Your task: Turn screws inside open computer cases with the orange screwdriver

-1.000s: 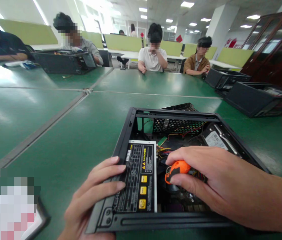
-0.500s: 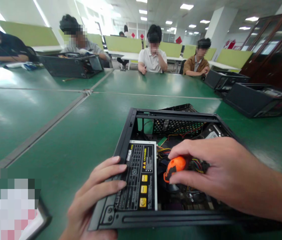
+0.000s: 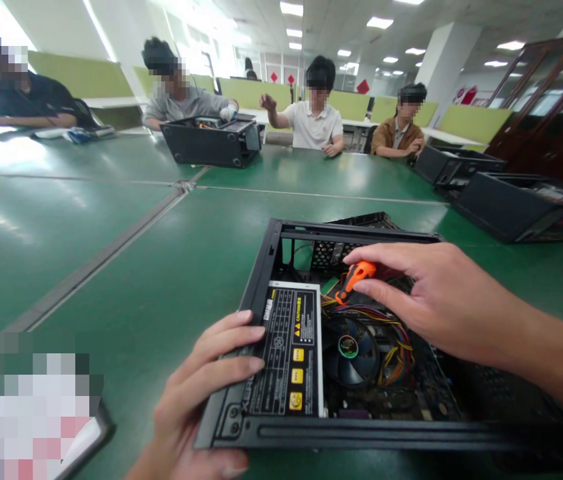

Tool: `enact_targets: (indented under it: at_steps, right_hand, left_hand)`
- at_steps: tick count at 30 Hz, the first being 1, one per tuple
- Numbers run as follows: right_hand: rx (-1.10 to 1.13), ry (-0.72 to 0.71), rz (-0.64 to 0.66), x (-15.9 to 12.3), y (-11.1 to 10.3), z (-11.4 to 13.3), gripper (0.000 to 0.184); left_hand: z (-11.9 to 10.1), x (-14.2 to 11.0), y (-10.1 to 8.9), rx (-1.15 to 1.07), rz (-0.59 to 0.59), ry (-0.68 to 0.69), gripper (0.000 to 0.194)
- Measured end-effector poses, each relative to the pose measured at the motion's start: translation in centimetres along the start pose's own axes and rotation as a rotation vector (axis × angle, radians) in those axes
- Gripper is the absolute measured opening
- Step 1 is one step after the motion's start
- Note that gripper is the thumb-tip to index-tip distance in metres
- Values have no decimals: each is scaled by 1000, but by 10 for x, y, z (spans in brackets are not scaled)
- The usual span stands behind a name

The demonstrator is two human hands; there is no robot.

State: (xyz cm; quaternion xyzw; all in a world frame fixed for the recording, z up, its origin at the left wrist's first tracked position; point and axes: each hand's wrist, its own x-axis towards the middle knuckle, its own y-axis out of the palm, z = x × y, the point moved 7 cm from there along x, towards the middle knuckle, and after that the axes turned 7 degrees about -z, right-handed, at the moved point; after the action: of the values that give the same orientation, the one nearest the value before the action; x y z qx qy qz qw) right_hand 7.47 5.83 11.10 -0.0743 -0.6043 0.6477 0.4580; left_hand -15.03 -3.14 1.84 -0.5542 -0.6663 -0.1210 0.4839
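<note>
An open black computer case [image 3: 361, 433] lies on its side in front of me. My left hand [image 3: 196, 400] grips its left edge, fingers on the labelled power supply [image 3: 284, 347] and thumb beneath the frame. Between the thumb and fingers of my right hand [image 3: 441, 300] is a screwdriver [image 3: 360, 275], its orange and black handle slanting down to the left. Its tip cannot be made out; it is near the far end of the power supply. Below it are coloured cables [image 3: 398, 347] and a round cooling fan [image 3: 351, 353] on the board.
A perforated black panel piece [image 3: 371, 220] lies behind the case. More black cases stand at the far right [image 3: 516, 207] and far left [image 3: 206, 145]. Several people sit across the green table [image 3: 151, 267]. A blurred-out white item [image 3: 36, 420] lies at the lower left.
My right hand has moved the screwdriver away from me, uncovering the fan. My left hand keeps its hold. Across the table, one case has shifted right and a person in white has raised a hand.
</note>
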Motion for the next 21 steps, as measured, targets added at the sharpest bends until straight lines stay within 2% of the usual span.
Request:
enact_targets:
  at_steps: [8,12,14,17,19,21]
  right_hand:
    - [-9,-6,1,0,4,-1,26]
    - [-28,-2,-1,6,8,0,19]
    - [-42,15,17,11,11,0,22]
    - [34,23,89,14,17,2,16]
    - [131,28,113,11,12,5,22]
    - [213,90,38,4,-10,2,28]
  left_hand:
    - [0,0,0,-8,-13,7,47]
    - [1,2,0,-24,-22,25,47]
    - [1,3,1,-32,-18,44,47]
    - [0,3,3,-46,11,77,47]
    - [-2,3,3,-49,27,83,46]
    - [-4,7,0,-47,46,76,47]
